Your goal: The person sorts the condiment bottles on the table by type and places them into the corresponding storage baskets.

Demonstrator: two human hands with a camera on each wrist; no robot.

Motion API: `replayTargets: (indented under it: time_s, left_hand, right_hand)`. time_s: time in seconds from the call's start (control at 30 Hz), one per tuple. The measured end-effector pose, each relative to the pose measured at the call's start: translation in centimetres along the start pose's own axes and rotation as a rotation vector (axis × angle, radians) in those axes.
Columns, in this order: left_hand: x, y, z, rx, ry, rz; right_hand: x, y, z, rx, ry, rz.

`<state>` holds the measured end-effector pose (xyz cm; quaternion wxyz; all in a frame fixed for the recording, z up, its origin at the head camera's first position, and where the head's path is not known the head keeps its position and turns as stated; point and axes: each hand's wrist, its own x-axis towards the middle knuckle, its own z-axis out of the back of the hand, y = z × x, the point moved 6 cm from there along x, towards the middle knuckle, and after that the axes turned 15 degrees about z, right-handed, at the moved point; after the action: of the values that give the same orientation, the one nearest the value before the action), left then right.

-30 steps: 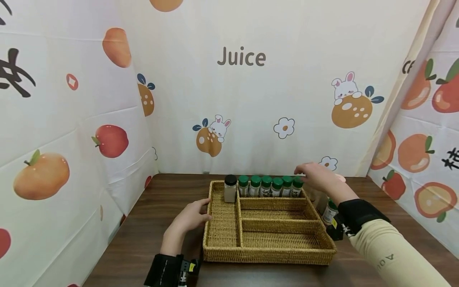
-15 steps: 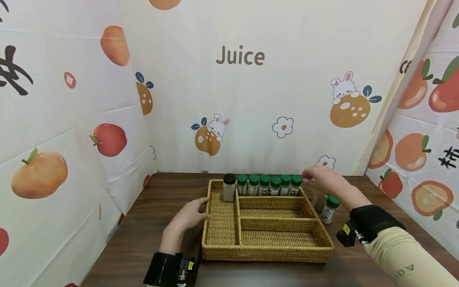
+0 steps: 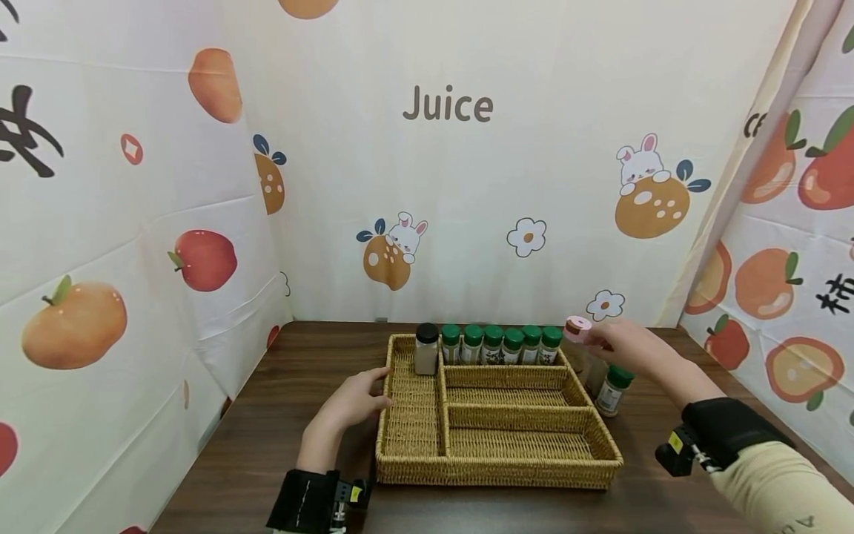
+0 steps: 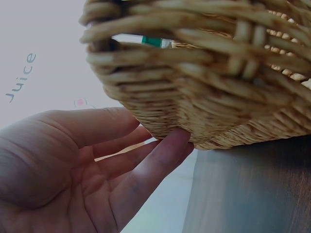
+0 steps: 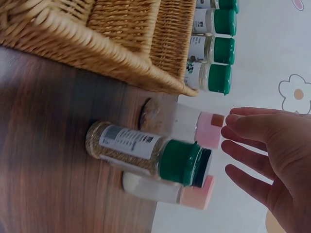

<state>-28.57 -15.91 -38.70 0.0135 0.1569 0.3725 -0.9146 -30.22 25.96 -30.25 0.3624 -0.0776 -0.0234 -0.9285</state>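
Observation:
My left hand touches the left side of the wicker basket; in the left wrist view its fingertips rest on the woven wall. My right hand hovers by the jars to the basket's right, fingers loosely bent, holding nothing. Nearest to it stands a clear jar with a pink lid and brown contents. A green-capped spice jar stands closer to the camera, beside a second pink-lidded jar with pale contents. Several green-capped spice jars fill the basket's back compartment in a row.
A black-capped jar with pale contents stands at the back of the basket's long left compartment. Two bare compartments lie in front of the green-capped row. A printed curtain rises behind the dark wooden table.
My right hand has moved right, away from the end of the green-capped row, uncovering the pink-lidded jar. My left hand stays at the basket's side.

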Motion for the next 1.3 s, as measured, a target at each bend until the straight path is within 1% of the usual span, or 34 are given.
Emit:
replayTargets:
  time_s: [0.17,0.4,0.57,0.73,0.83,1.0,1.17,1.3]
  left_hand:
    - [0.0,0.0,0.0,0.003,-0.001,-0.002]
    - [-0.1,0.0,0.1,0.0,-0.004,-0.001]
    - [-0.1,0.0,0.0,0.001,-0.005,-0.007]
    - [0.0,0.0,0.0,0.004,-0.005,-0.008]
    - [0.1,0.1,0.0,0.008,-0.005,-0.006]
    - [0.2,0.1,0.0,0.008,-0.002,0.0]
    - [0.2,0.2,-0.1,0.014,-0.006,0.002]
    - [0.1,0.1,-0.1,0.011,-0.008,0.0]
  right_hand:
    - [-1.1,-0.2,-0.2,-0.017,0.013,0.0]
    - [-2.3,-0.5,-0.3,-0.042,-0.011,0.015]
    - [-2.8,-0.8,-0.5,-0.014,0.023,0.005]
    - [-3.2,-0.7,-0.5,0.022,0.04,-0.015]
    - [-3.4,-0.5,-0.8,0.034,0.054,-0.003]
    - [-3.8,-0.5,-1.5,-0.004,0.081,0.034]
    - [-4.2,-0.3,-1.8,-0.042,0.065,0.066]
    - [-4.5,-0.2,-2.0,-0.053,0.063,0.056]
